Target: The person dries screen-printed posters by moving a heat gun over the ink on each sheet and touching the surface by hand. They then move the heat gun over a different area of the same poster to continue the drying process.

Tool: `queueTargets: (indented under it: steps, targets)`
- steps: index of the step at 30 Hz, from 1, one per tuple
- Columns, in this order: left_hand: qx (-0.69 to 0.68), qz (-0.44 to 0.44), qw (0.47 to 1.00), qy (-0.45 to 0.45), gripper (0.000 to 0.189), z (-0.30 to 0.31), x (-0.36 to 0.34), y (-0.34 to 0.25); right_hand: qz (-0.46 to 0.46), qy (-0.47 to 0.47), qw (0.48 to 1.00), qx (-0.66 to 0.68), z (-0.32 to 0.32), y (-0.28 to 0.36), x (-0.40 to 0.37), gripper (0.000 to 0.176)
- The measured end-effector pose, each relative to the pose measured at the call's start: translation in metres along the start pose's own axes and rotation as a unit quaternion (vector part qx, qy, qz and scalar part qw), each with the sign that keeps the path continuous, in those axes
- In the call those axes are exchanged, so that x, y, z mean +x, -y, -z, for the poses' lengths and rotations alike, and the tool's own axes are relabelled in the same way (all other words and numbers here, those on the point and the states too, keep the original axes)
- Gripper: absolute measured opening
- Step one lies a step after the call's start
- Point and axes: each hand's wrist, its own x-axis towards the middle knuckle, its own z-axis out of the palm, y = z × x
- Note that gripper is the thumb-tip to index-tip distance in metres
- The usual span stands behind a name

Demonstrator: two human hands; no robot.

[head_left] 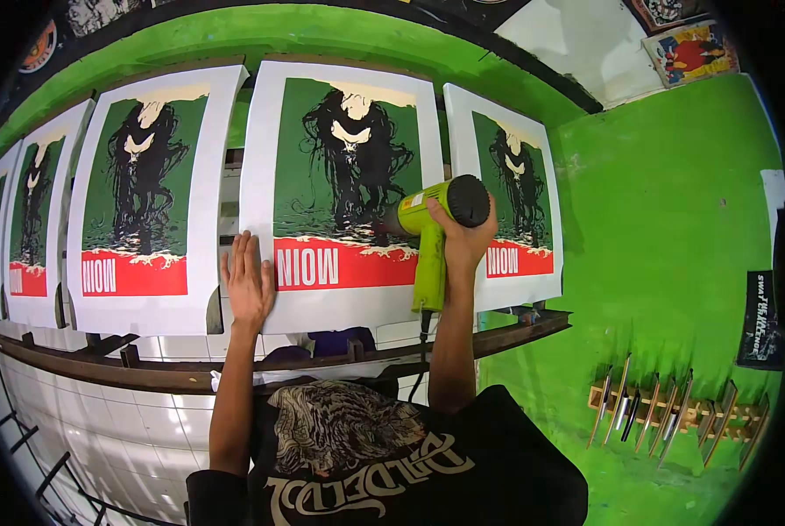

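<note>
My right hand (468, 238) is wrapped around a lime-green heat gun (428, 254) with a round black back end. Its front points left and down at the printed panel (344, 180) before me, and its cord drops past the panel's lower edge. That panel is white, with a black figure on dark green above a red band reading "MOIN". Whether the nozzle touches the surface is hard to tell. My left hand (251, 279) lies flat at the panel's lower left edge, fingers stretched out, holding nothing.
Matching printed panels stand at the right (519, 188) and left (143, 197), with several more farther left. A metal rail (169, 379) runs below them. On the green wall (664, 210), a wooden rack (673, 414) holds several thin tools at lower right.
</note>
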Motion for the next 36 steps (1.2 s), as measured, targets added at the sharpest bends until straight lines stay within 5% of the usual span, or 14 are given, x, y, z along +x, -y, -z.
queueTargets:
  steps: [12,16,18,36]
  targets:
    - [0.004,-0.009,1.000,-0.004,0.050,-0.001,-0.002,0.000,0.027,-0.030,0.997,-0.072,-0.001,-0.003,-0.007,0.055]
    - [-0.003,-0.004,1.000,-0.002,0.050,-0.002,-0.002,0.001,-0.016,-0.009,1.000,0.000,0.006,-0.001,-0.007,0.055]
    - [-0.003,-0.007,1.000,-0.002,0.051,-0.002,-0.002,0.002,0.028,-0.033,0.996,-0.077,0.004,-0.007,-0.008,0.055]
    - [0.001,-0.008,1.000,0.001,0.052,-0.002,-0.002,0.003,-0.037,-0.021,0.999,-0.005,0.013,0.002,-0.018,0.055]
